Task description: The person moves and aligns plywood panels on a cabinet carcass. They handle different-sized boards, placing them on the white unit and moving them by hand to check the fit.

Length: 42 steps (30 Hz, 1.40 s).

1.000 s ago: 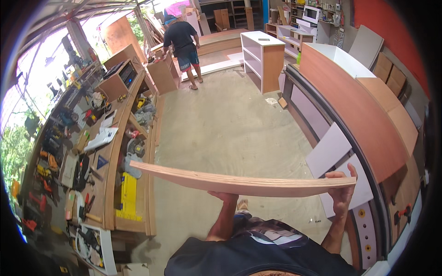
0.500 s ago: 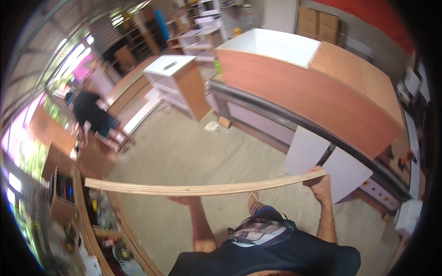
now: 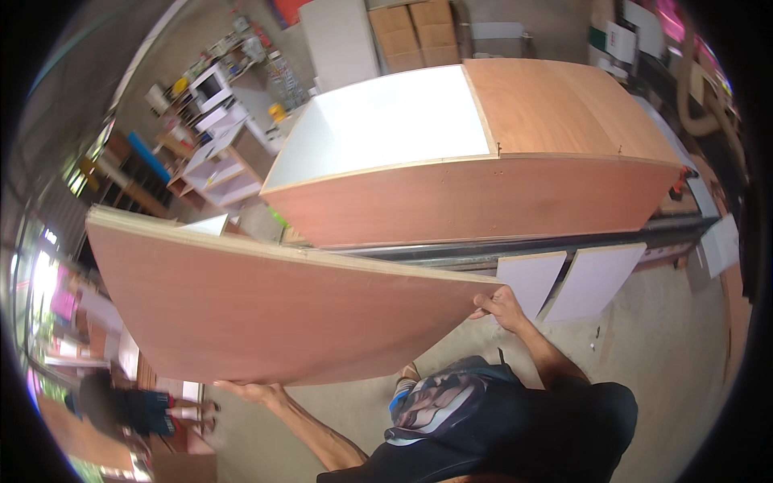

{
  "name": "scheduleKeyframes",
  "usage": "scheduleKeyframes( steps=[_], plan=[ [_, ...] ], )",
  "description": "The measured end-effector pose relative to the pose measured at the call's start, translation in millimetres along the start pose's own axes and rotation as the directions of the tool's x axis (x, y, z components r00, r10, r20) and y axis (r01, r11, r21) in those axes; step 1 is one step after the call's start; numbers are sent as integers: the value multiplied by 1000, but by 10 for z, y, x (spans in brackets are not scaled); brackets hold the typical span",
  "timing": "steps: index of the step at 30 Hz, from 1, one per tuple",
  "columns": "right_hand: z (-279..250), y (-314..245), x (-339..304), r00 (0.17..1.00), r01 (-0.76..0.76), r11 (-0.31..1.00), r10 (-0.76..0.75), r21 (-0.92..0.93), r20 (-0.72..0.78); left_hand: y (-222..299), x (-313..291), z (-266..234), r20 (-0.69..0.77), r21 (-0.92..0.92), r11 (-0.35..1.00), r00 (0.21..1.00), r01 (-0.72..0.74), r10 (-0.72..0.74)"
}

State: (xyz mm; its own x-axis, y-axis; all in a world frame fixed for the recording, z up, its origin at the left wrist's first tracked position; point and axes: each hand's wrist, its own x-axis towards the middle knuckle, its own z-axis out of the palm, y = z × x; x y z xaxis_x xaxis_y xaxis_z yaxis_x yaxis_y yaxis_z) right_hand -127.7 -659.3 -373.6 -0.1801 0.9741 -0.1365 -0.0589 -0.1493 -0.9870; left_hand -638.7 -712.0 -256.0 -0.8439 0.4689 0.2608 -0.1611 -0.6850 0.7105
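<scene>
I hold a large reddish-brown plywood panel [image 3: 290, 314] tilted in front of me, its broad face toward me and its pale layered edge on top. My right hand [image 3: 501, 307] grips the right corner, thumb on the face and fingers behind. At the lower edge, my left hand [image 3: 256, 393] supports the panel from beneath, its fingers partly hidden. Beyond the panel, a long plywood cabinet box [image 3: 467, 197] lies on a dark-edged bench. Its left part is uncovered, with a white inside, and a brown board [image 3: 564, 109] covers the right part.
Two white boards [image 3: 596, 282] lean against the bench [image 3: 427, 256]. A red and black power tool [image 3: 683, 183] rests near the cabinet's right end. Shelving units [image 3: 225, 165] stand at the back left. Another person [image 3: 121, 410] bends over at the lower left.
The panel has swung from nearly edge-on to showing its broad face, its left end raised. My view has turned right, toward the cabinet box. Both hands still hold the panel.
</scene>
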Motion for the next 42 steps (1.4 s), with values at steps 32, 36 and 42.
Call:
scheduleKeyframes(
  steps=[32,36,42],
  plan=[
    [162,-1791,2238,606,50,980,124,194,-786,-5788,2214,6160,487,786,597,435,159,-757],
    [155,-1742,2326,532,20,996,67,91,-844,-6000,2036,6287,480,779,572,343,258,-808],
    [105,-1677,2375,529,-48,982,178,180,-829,-6064,1906,6310,468,812,538,295,228,-833]
  ],
)
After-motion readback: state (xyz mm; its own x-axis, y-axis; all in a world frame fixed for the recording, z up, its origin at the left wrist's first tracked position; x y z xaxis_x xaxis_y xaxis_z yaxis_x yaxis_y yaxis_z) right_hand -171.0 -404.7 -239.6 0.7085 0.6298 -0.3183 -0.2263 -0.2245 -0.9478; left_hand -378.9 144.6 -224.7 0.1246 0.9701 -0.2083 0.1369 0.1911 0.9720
